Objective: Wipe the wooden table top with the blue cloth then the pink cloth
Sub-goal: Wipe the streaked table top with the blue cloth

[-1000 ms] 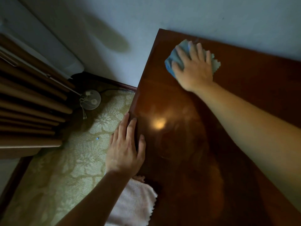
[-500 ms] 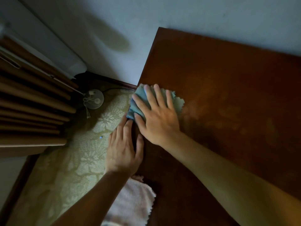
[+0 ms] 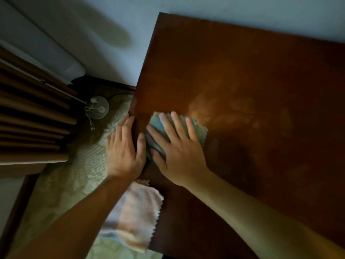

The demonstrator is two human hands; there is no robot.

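Where walls meet, wooden table top point(image 3: 252, 75).

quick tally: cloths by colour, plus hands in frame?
Blue cloth: 1, under the right hand
Pink cloth: 1, hanging off the table edge
Hands: 2, the left hand at the table edge
Total: 4

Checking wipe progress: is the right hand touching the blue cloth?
Touching. The head view shows the right hand pressed flat on the blue cloth, straight fingers spread across it on the wooden table top.
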